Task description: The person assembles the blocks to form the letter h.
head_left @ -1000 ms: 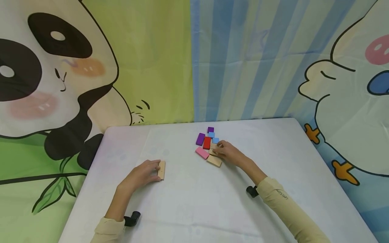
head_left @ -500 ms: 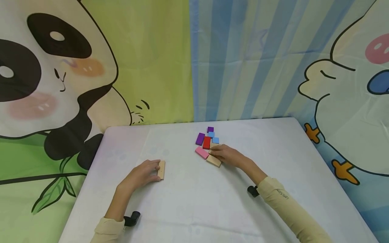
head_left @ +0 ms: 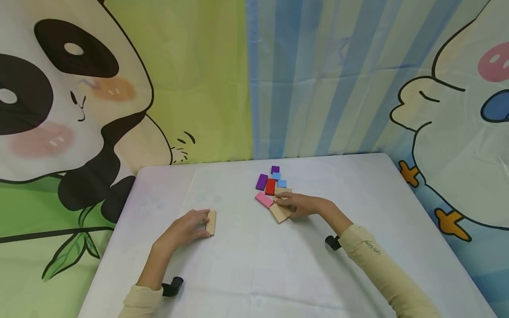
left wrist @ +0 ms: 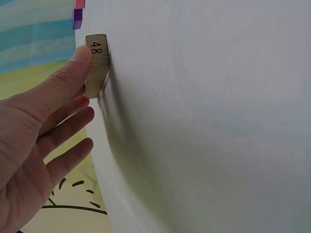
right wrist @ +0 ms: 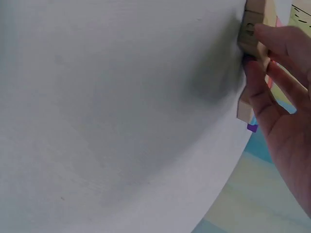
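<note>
At the left, my left hand (head_left: 184,229) grips a plain wooden block (head_left: 212,223) standing on the white table, thumb at its near end and fingers at the far end. In the left wrist view that block's end (left wrist: 99,52) is marked 48. My right hand (head_left: 300,205) is at the group of blocks and pinches a plain wooden block (head_left: 284,209) between thumb and fingers; it lies against another plain block (head_left: 277,213). The right wrist view shows the thumb on a marked block end (right wrist: 250,33), its number unclear. A further plain block (head_left: 283,191) lies just behind the fingers.
Beside the right hand lie a pink block (head_left: 264,199), a red block (head_left: 270,187), a purple block (head_left: 261,182), two light blue blocks (head_left: 282,183) and a small purple block (head_left: 275,169). Printed cloth (head_left: 199,88) hangs behind the white table (head_left: 246,265).
My right hand has moved nearer along the plain blocks, from the farther ones to the nearer ones. The nearest plain block has turned. The left hand and its block have stayed still.
</note>
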